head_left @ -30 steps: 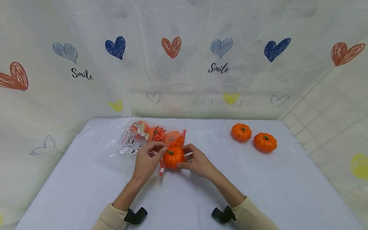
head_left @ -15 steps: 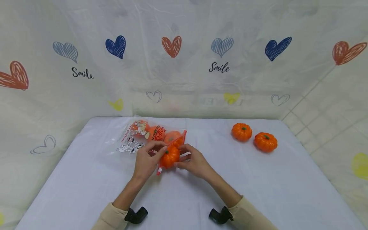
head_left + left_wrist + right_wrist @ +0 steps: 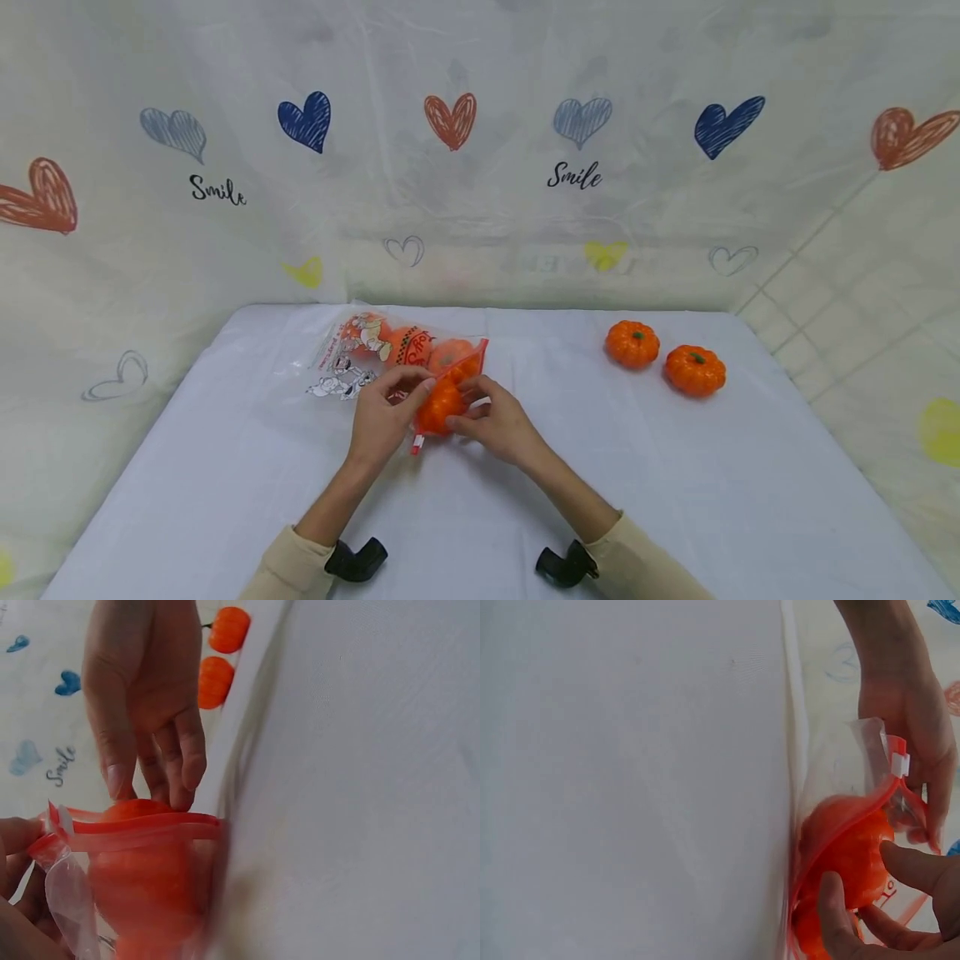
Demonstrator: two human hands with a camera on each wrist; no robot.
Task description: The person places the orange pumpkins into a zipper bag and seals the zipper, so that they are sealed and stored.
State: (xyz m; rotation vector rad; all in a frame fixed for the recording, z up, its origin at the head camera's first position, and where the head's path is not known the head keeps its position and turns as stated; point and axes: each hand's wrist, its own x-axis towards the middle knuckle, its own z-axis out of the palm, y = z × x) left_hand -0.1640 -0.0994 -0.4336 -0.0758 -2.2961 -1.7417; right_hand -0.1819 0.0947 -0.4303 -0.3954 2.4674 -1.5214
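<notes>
My left hand (image 3: pixel 381 417) pinches the open mouth of a clear zip bag (image 3: pixel 345 350) with a red zip strip. An orange toy pumpkin (image 3: pixel 438 410) sits mostly inside that mouth. The fingers and thumb of my right hand (image 3: pixel 501 423) hold its outer end. In the left wrist view the red strip (image 3: pixel 150 822) crosses over the pumpkin, with my right fingertips at its exposed end. The right wrist view shows a white slider (image 3: pixel 900 764) on the strip near my left hand. More orange pumpkins (image 3: pixel 447 353) lie within the bag, partly hidden by print.
Two orange toy pumpkins with green stems stand at the back right of the white-covered table (image 3: pixel 645 492), one pumpkin (image 3: pixel 632 344) behind the other pumpkin (image 3: pixel 695 371). A pale curtain (image 3: pixel 495 217) printed with hearts hangs behind the table.
My right hand has moved left, pushing the pumpkin from the bag's opening to mostly inside it; its green stem no longer shows. The left hand keeps its grip on the bag edge.
</notes>
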